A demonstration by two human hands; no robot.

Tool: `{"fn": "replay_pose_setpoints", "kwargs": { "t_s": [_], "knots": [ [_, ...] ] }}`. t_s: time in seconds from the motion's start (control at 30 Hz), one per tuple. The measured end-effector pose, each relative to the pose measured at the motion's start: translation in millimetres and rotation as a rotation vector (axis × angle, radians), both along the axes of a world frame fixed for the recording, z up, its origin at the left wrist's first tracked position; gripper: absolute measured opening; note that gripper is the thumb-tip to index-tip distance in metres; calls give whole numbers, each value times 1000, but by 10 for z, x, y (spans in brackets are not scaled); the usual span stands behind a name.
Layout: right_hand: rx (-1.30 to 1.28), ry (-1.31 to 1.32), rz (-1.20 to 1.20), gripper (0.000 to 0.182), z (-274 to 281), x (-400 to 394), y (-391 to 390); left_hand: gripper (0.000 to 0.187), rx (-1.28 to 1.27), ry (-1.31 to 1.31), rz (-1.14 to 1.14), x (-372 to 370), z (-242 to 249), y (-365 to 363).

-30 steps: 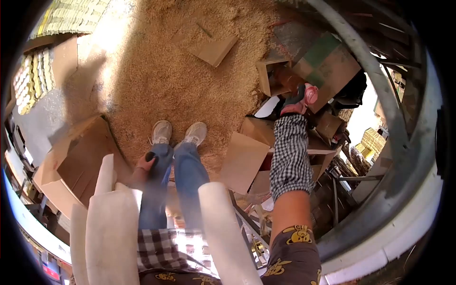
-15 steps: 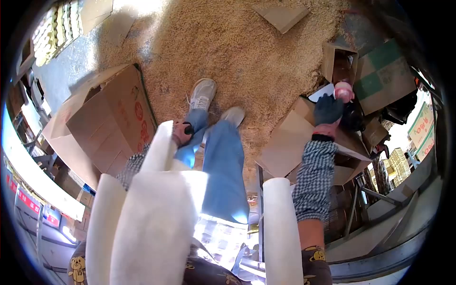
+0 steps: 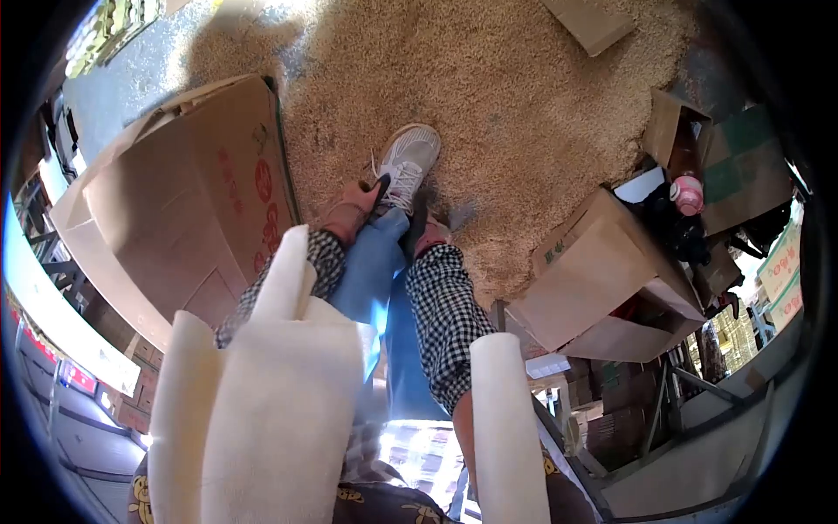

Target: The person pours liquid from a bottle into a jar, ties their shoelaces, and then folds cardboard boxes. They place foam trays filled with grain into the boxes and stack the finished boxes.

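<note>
My left hand [image 3: 356,208] is low in front of my legs, beside the pale laced shoe [image 3: 408,162]. A black thing [image 3: 379,194] shows at its fingers; whether it is held or worn cannot be made out. My right hand [image 3: 429,229], in a dark glove, is just right of the shoe and the blue trouser leg [image 3: 384,240]. Its fingers are blurred and partly hidden. Checked sleeves cover both forearms. White rolled or folded material [image 3: 284,419] hangs close to the camera, with another white piece [image 3: 511,428] at the right.
Brown grain-like material [image 3: 524,131] covers the floor. A large carton [image 3: 196,192] stands at the left. An open carton [image 3: 585,284] lies at the right, near a bottle with a pink label [image 3: 687,194], black items and a green-taped carton [image 3: 742,166]. Metal frames [image 3: 698,384] stand lower right.
My right hand has left the bottle and black items at the right and come to the shoe. My left hand has moved up and right to the shoe. The view has shifted.
</note>
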State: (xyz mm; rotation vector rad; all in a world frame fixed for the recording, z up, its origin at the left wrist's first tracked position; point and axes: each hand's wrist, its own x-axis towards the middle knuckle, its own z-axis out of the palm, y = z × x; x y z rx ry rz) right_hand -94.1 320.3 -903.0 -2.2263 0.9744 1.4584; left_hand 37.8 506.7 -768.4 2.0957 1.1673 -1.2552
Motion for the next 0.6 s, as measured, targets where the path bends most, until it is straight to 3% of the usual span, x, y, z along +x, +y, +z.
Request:
{"fn": "replay_pose_setpoints", "kwargs": {
  "t_s": [0.03, 0.1, 0.13, 0.2, 0.23, 0.27, 0.33, 0.37, 0.4, 0.47, 0.5, 0.53, 0.6],
  "knots": [
    [-4, -50, -45, 27, 73, 40, 62, 45, -5, 4, 2, -80, -154, -14],
    [34, -143, -145, 27, 119, 99, 32, 37, -252, -344, 83, -258, -505, -47],
    [68, -177, -213, 26, 137, 121, -29, 37, -257, -338, 88, -291, -517, -15],
    [161, -211, -390, 26, 170, 231, -185, 31, -365, -368, 326, -241, -477, 107],
    [212, -209, -487, 26, 153, 288, -252, 29, -169, -206, 579, -145, -447, 98],
    [249, -211, -569, 25, 183, 318, -286, 29, -166, -208, 574, -339, -595, 180],
    [254, -253, -640, 25, 250, 267, -302, 29, -376, -258, 948, -738, -690, 268],
    [269, -319, -641, 25, 217, 257, -261, 29, -428, -323, 1518, -809, -637, 167],
    [324, -415, -649, 24, 214, 329, -176, 29, -434, -341, 1512, -639, -638, 198],
    [631, -576, -709, 24, 155, 530, -26, 26, -463, -186, 1245, -343, -437, 275],
    [521, -425, -18, 27, 1007, 1280, 132, 24, -355, -241, 926, -62, -187, 241],
    [833, -276, -836, 36, 1158, 1579, 339, 24, -360, -241, 928, 71, -33, 221],
    [585, -318, 324, 38, 1440, 1641, 566, 25, -419, -832, -100, 247, 187, 184]
  ]
}}
